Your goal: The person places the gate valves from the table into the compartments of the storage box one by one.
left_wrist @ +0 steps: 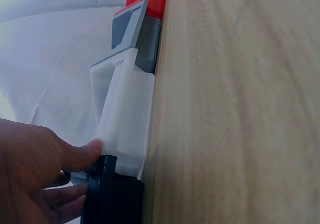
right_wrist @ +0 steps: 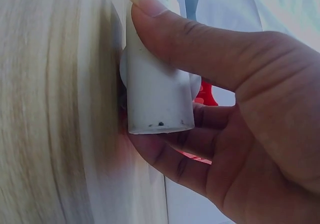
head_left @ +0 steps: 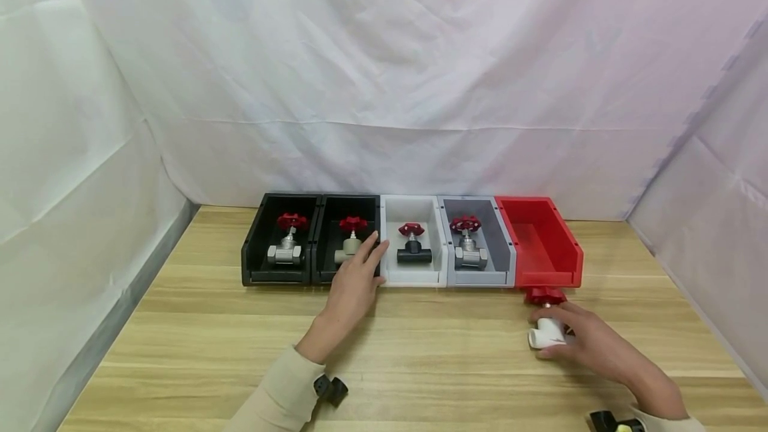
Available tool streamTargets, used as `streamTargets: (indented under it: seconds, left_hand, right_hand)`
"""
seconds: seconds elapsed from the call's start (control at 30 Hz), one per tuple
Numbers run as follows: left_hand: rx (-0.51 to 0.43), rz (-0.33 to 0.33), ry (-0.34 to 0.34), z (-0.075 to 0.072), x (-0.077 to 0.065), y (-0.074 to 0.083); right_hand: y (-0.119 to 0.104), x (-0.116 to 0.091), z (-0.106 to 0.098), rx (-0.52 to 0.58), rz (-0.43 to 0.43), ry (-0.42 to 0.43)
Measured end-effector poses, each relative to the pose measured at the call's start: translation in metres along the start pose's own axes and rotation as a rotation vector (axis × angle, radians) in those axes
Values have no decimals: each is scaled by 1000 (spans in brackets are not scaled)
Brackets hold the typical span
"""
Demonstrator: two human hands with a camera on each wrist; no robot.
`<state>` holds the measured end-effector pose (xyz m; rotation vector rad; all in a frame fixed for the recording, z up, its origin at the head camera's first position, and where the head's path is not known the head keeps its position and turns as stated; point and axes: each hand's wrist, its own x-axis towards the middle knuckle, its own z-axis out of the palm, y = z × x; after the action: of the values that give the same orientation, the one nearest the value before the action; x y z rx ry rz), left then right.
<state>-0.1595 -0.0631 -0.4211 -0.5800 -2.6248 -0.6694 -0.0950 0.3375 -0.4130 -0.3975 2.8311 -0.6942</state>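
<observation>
My right hand (head_left: 591,345) grips a white plastic valve (head_left: 547,333) with a red handwheel, just in front of the red bin (head_left: 549,279). In the right wrist view the thumb lies over the white tubular body (right_wrist: 159,96), and the fingers curl beneath it, close by the wooden surface. My left hand (head_left: 354,285) rests at the line where a black bin (left_wrist: 112,199) meets the white bin (left_wrist: 125,103). Its thumb touches the front rim while the other fingers reach, fairly straight, over the wall. A beige valve (head_left: 351,245) in that black bin is partly hidden by the fingers.
Five-bin row runs along the cloth backdrop (head_left: 408,85). The far-left black bin (head_left: 276,277) and the grey bin (head_left: 480,279) each hold a metal valve with a red wheel; the white bin holds a black-bodied valve (head_left: 414,252). Wooden table (head_left: 432,365) extends in front.
</observation>
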Motion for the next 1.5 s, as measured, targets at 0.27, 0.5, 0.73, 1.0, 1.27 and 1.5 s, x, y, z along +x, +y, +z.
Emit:
streamTargets:
  seconds: [0.27, 0.5, 0.73, 1.0, 1.27, 1.5]
  left_hand:
    - [13, -14, -25, 0, 0, 0]
    - [15, -15, -26, 0, 1, 0]
    - [9, -7, -19, 0, 0, -1]
    - [13, 2, -12, 0, 0, -1]
    - [7, 2, -9, -1, 0, -1]
    - [5, 0, -16, 1, 0, -1]
  right_hand:
    - [-2, -3, -3, 12, 9, -21]
    - [-5, -5, -9, 15, 8, -52]
    - [-9, -9, -14, 20, 22, -86]
    - [-11, -14, -20, 18, -1, -95]
    - [-16, -17, -25, 24, -47, -71]
    - [-16, -20, -27, -28, -63, -11]
